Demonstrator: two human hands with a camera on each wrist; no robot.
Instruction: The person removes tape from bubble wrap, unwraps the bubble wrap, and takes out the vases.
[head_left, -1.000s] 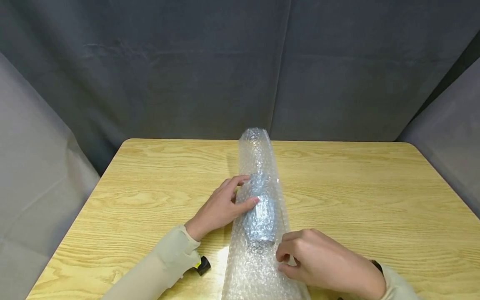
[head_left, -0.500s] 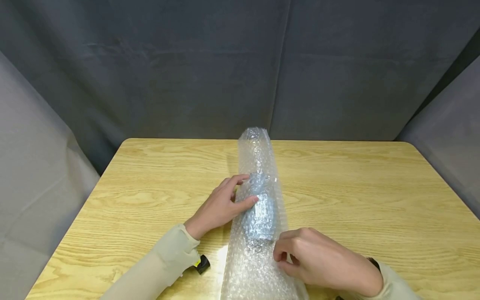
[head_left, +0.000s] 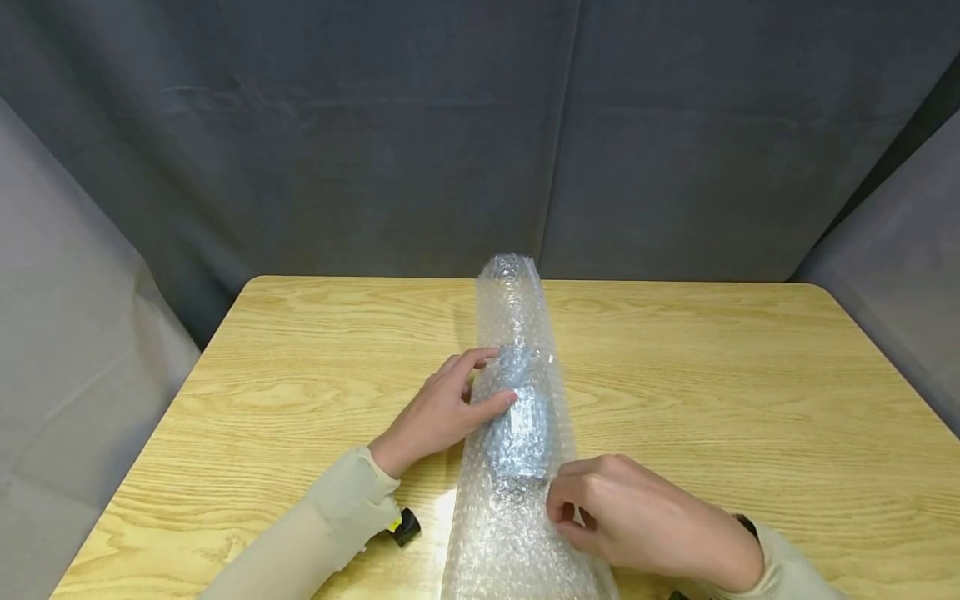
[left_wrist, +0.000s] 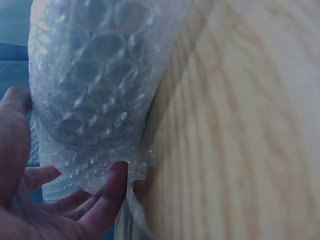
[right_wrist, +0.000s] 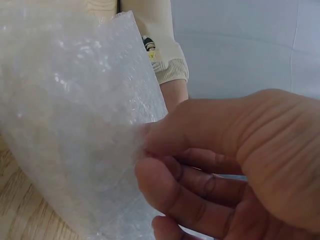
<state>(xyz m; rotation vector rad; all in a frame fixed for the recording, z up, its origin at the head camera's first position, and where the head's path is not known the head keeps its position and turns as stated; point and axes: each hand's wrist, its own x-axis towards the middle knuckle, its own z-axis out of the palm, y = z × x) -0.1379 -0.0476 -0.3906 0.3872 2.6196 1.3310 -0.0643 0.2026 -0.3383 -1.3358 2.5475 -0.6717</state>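
Observation:
A long strip of clear bubble wrap (head_left: 498, 546) runs front to back over the table. Inside its middle lies a shiny bluish thing (head_left: 522, 433), narrower at its far end and blurred by the bubbles. My left hand (head_left: 442, 408) holds this wrapped bundle from the left, thumb on top and fingers along its side; the left wrist view has the fingertips (left_wrist: 118, 172) against the wrap's edge. At the near right, my right hand (head_left: 633, 517) pinches the right edge of the bubble wrap (right_wrist: 75, 115) between thumb and index finger, the other fingers curled.
Under everything is a wood-grain table (head_left: 712, 375). A small black object (head_left: 406, 527) with a yellow mark sits at the left sleeve (head_left: 337, 517). Dark grey curtains (head_left: 405, 142) hang behind the far edge, with lighter cloth (head_left: 67, 350) at the left.
Over the last second my right hand has shifted very slightly left with the wrap's edge. The left hand keeps its hold in the same place.

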